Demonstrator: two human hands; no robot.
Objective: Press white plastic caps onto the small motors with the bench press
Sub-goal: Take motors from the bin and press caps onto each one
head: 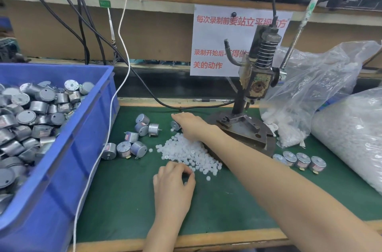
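Note:
A heap of small white plastic caps (184,151) lies on the green mat (128,200) mid-bench. My left hand (174,181) rests at the heap's near edge, fingers curled and pinching at the caps. My right hand (191,122) reaches across the heap and lies palm down over one small silver motor (176,125). Several loose motors (132,140) lie left of the heap. The bench press (256,78) stands behind at the right, its base plate (244,130) bare. Several motors (301,159) stand in a row right of the base.
A blue bin (68,148) full of motors fills the left side. Clear plastic bags of white caps (347,132) sit at the right. A white cable (107,127) and black cables cross the bench. A paper sign (217,45) hangs behind the press.

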